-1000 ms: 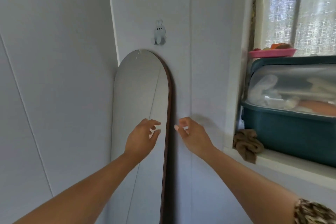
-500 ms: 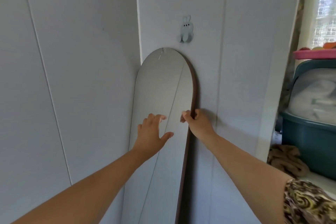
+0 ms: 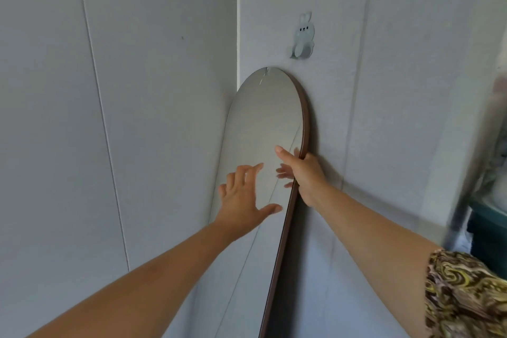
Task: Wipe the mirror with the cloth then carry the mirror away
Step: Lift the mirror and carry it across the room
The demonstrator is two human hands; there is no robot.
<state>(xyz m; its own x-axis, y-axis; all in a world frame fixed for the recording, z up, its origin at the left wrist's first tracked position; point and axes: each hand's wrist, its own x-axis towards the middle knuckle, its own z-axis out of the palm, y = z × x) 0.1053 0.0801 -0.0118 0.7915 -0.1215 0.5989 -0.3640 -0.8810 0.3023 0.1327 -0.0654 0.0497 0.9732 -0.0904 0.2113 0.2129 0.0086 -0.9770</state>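
Observation:
A tall arched mirror (image 3: 263, 121) with a thin brown frame leans in the corner of two white panelled walls. My right hand (image 3: 304, 173) grips its right edge about a third of the way down, thumb on the glass and fingers behind the frame. Spread in front of the glass, my left hand (image 3: 242, 197) holds nothing and reaches toward the mirror's left side. The cloth is out of view.
A small rabbit-shaped wall hook (image 3: 303, 35) is stuck on the wall just above the mirror's top. At the right edge a blurred window frame (image 3: 466, 162) and a teal storage box (image 3: 488, 230) stand close to my right arm.
The view has swung left, so the window sill and the brown cloth are gone from sight. My right hand closed on the mirror's right edge; my left hand spread and moved nearer the glass.

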